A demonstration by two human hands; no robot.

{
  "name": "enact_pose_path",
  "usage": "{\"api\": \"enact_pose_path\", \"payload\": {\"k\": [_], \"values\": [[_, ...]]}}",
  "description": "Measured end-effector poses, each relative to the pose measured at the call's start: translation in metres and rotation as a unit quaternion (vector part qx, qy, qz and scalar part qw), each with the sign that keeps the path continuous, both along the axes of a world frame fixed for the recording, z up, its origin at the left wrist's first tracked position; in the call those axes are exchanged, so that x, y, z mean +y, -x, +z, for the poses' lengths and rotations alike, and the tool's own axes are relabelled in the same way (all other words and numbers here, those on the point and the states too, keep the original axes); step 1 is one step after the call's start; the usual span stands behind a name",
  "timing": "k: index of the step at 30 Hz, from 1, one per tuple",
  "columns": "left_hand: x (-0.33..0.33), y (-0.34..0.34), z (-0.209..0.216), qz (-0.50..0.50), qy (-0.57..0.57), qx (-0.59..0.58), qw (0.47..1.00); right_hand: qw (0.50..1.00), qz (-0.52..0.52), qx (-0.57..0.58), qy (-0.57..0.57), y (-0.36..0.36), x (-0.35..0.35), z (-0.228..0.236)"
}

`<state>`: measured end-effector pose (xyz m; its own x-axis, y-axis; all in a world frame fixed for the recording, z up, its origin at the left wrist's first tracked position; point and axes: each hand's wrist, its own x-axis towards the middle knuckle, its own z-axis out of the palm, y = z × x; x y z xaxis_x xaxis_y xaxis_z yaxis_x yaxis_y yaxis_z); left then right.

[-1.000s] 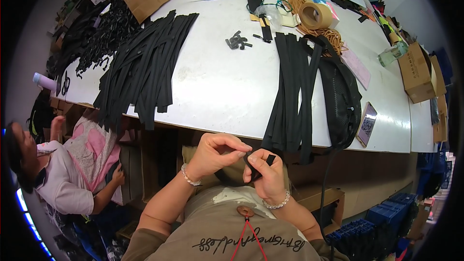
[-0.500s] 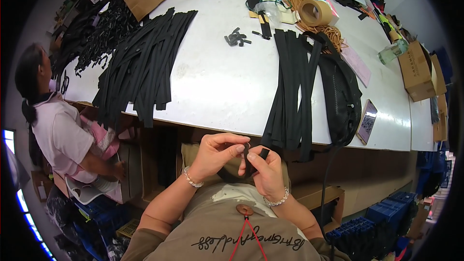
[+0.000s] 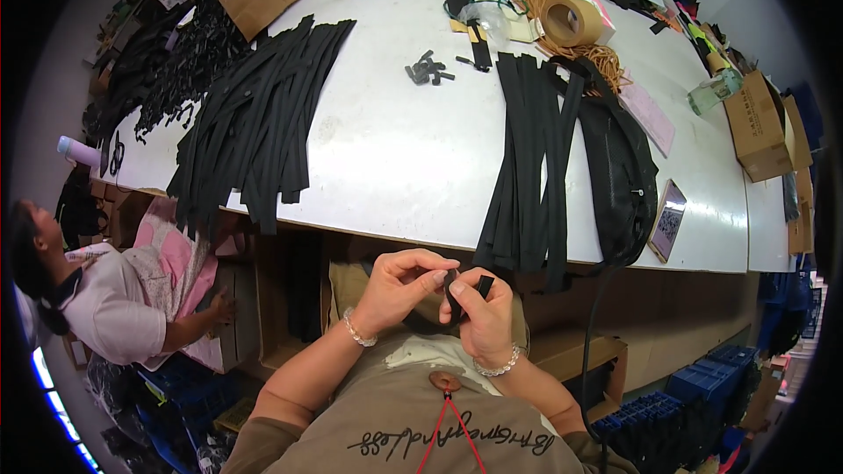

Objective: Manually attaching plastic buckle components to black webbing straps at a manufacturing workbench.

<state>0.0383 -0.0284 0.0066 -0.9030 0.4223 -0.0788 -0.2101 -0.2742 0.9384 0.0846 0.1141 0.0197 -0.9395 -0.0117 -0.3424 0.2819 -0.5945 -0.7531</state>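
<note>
Close together in front of my body, my left hand (image 3: 406,285) and my right hand (image 3: 479,305) both grip one black strap (image 3: 452,297). The left thumb and fingers pinch a part of it at the top. Curled round the strap, my right hand has its thumb pressed on it, and a short end sticks up beside the thumb. The rest of the strap passes under my hands and is mostly hidden. Beyond them on the white table (image 3: 386,158) lie a bundle of black straps (image 3: 527,167) and a larger pile of black straps (image 3: 255,114).
Small black pieces (image 3: 428,68) lie mid-table. A black bag (image 3: 619,180), a phone (image 3: 667,221), a tape roll (image 3: 571,21) and a glass bottle (image 3: 716,91) are on the right. A black cable (image 3: 587,369) hangs at my right. Another person (image 3: 110,298) sits at the left.
The person at the left has leaned back and down, uncovering a purple bottle on the table. My hands have shifted only slightly, still holding the strap.
</note>
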Motion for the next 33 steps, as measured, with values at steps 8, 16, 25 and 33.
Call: {"api": "enact_pose_path", "payload": {"k": [8,16,25,33], "values": [[0.002,-0.001,0.001,0.045,0.008,0.066,0.997,0.999,-0.007,-0.001,-0.046,0.005,-0.001,0.000],[0.006,0.000,0.022,0.053,0.035,-0.021,0.998,0.969,-0.016,0.137,-0.206,0.011,0.005,-0.002],[0.004,-0.005,0.030,0.051,0.088,-0.013,0.995,0.964,-0.045,0.165,-0.203,0.014,0.009,0.011],[0.006,-0.010,0.024,0.067,0.059,-0.034,0.995,0.978,-0.006,0.138,-0.158,0.016,0.010,0.004]]}}
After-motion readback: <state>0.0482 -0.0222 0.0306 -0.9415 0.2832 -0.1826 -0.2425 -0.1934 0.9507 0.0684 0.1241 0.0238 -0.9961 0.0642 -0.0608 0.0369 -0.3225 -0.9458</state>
